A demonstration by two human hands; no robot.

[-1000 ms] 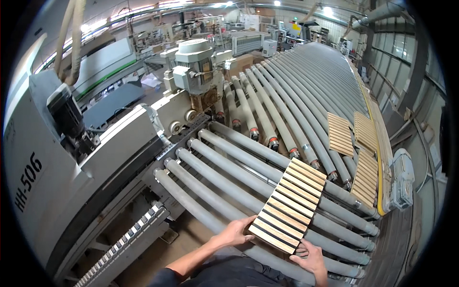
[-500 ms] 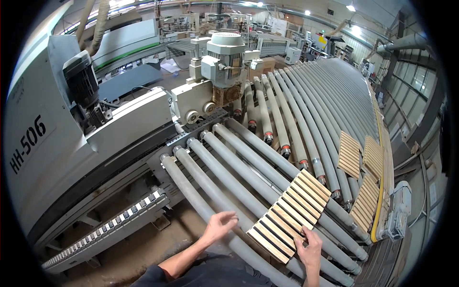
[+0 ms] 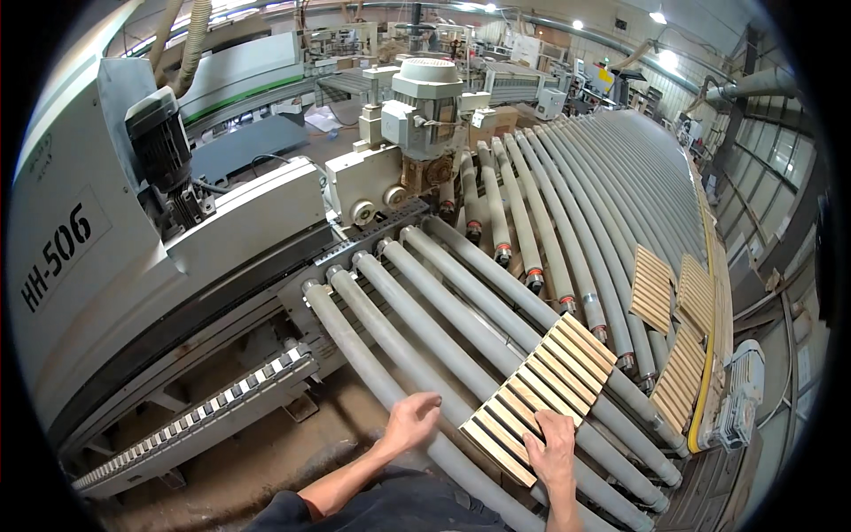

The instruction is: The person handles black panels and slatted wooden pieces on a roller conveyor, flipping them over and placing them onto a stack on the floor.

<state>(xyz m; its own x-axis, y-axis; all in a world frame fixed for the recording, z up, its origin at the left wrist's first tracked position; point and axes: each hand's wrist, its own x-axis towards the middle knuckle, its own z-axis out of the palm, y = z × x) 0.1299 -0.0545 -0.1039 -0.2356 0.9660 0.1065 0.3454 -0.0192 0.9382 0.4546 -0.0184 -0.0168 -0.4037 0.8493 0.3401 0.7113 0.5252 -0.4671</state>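
A slatted wooden panel [image 3: 581,362], pale strips split by dark grooves, lies at an angle across the grey rollers [image 3: 470,341] in front of me. My right hand [image 3: 551,448] rests on its near part, fingertips touching the slats, thumb apart from the fingers; it does not wrap round the panel. Beside the panel's left corner, my left hand [image 3: 412,422] hovers over the nearest rollers, loosely bent, with nothing visible in it.
Three more slatted panels, one of them a brown panel [image 3: 652,288], sit on the right side of the conveyor by a yellow edge rail [image 3: 709,341]. A large white machine [image 3: 75,213] fills the left. Its motor head [image 3: 424,111] stands beyond the rollers.
My right hand has slid left along the panel, from its right near edge onto the slats. The left hand has hardly moved. The panel lies where it was.
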